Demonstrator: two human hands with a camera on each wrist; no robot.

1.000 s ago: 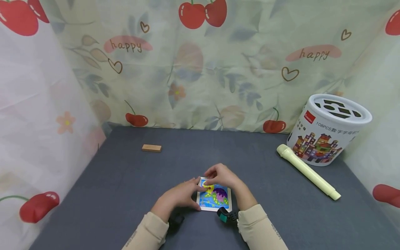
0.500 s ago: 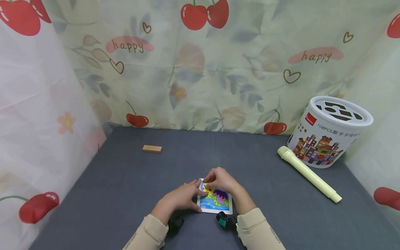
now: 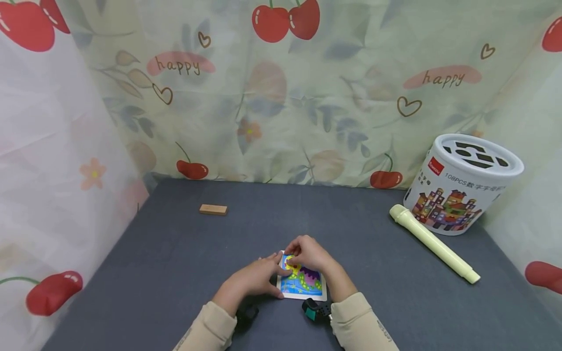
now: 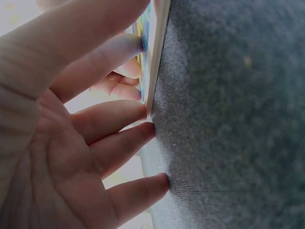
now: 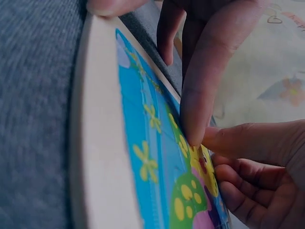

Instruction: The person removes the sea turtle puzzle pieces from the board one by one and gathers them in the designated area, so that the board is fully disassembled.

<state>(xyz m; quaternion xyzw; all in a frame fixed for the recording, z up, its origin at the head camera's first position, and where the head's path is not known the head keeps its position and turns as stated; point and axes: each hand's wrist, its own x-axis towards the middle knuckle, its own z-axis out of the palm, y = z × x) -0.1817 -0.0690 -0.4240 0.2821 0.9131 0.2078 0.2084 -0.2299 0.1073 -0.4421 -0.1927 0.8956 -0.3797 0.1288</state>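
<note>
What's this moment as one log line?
left hand: touches picture board | right hand: near its far-left corner | on table: wooden block, cream stick, white tub

The picture board (image 3: 301, 283) looks smooth and wooden, the tabletop (image 3: 175, 258) matt cloth

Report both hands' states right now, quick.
Left hand: open, fingers touching the picture board.
Right hand: fingers curled at the same board; whether they pinch anything cannot be told.

3 cherry-print walls (image 3: 219, 117) — dark grey tabletop (image 3: 153, 273)
</note>
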